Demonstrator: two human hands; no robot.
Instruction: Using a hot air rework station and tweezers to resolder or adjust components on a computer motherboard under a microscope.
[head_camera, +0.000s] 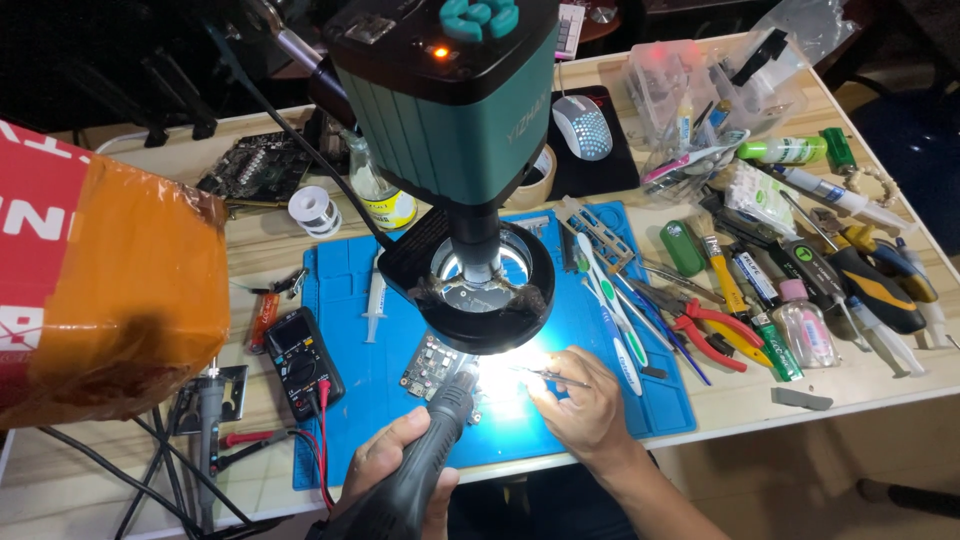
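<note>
My left hand (385, 465) grips a dark hot-air handpiece (430, 445) whose nozzle points at a small circuit board (432, 365) lying on the blue work mat (350, 300). My right hand (583, 400) pinches thin metal tweezers (560, 377), their tips aimed left into the brightly lit spot beside the board. Directly above hangs a green microscope head (450, 90) with a black ring light (487, 290). Glare hides the part under the tweezers' tips.
A black multimeter (303, 362) with red leads lies at the mat's left edge, beside an orange-taped parcel (110, 290). Toothbrushes (610, 300), red pliers (710, 335), screwdrivers (880, 290), small bottles and a syringe (375, 300) crowd the wooden table (800, 385). A mouse (582, 127) sits at the back.
</note>
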